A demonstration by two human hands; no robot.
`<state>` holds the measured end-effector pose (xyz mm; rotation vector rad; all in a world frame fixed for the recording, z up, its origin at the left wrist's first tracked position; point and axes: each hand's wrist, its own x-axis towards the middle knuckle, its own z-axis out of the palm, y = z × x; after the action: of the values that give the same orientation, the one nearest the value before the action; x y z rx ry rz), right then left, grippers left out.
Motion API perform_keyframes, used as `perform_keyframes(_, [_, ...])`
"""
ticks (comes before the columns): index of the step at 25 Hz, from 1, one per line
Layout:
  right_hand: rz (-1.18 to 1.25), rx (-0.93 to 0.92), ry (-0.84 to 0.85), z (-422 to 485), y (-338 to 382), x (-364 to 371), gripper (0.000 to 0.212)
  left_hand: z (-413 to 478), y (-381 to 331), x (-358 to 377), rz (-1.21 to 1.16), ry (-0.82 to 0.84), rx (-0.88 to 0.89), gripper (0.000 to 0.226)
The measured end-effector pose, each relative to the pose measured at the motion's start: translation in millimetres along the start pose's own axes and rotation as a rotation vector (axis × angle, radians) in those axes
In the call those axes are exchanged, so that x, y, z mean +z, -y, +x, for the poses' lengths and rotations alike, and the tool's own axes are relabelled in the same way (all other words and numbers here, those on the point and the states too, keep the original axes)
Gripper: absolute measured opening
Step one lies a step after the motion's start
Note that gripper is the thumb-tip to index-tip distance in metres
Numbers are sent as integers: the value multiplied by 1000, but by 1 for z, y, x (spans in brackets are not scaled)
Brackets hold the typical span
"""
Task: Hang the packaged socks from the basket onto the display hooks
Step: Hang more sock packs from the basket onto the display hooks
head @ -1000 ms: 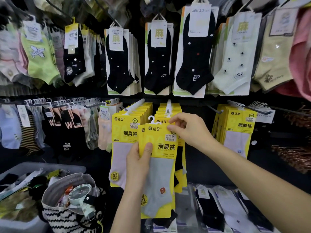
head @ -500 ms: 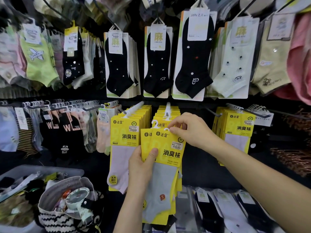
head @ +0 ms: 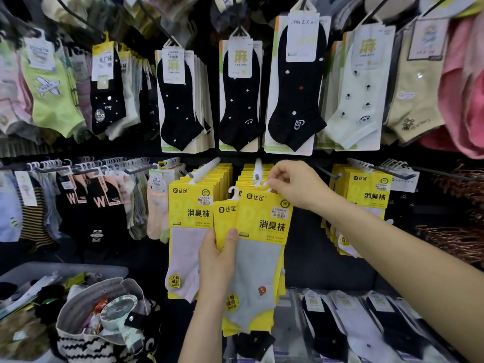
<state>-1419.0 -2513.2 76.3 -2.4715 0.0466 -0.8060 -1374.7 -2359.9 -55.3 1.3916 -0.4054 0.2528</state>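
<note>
The right hand is pinching the white plastic hanger of a yellow-carded grey sock pack by the white display hook; the left hand is gripping the packs' left edge.

Dark display wall, sock rows hanging; striped bag lower left.

L hand gripping, R hand pinching
</note>
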Motion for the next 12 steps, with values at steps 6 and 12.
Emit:
perform_keyframes(6, [130,70,-71,28,2,4,20,18,-7,-39,99,-184,75,16])
perform_keyframes(12, [43,99,-73,35,0,21,18,33,-8,-70,128,-286,55,27])
